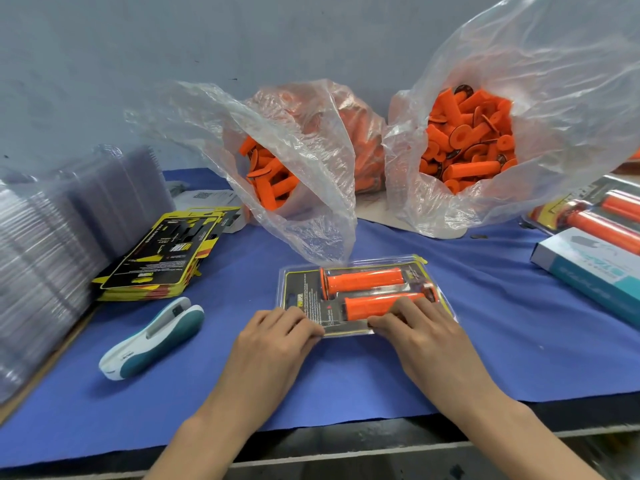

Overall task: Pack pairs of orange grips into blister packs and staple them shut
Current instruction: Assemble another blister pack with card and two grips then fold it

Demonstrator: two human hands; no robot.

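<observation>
- blue mat (485, 327) covers the bench top.
- right bag (561, 109) and left bag (304, 188), clear plastic, stand open at the back; both hold loose orange grips.
- shell stack (52, 244), clear, far left (blurred).
- card stack (166, 258), yellow-black, just beside it.
- blister pack (311, 289) lies mid-mat; two packed grips (363, 280) inside, side by side, crosswise.
- stapler (152, 337) lies left of the pack, apart from it, untouched.
- left hand (273, 337) pinches the pack's near edge, thumb against forefinger.
- right hand (422, 327) grips the same edge, fingers draped over the nearer grip.
</observation>
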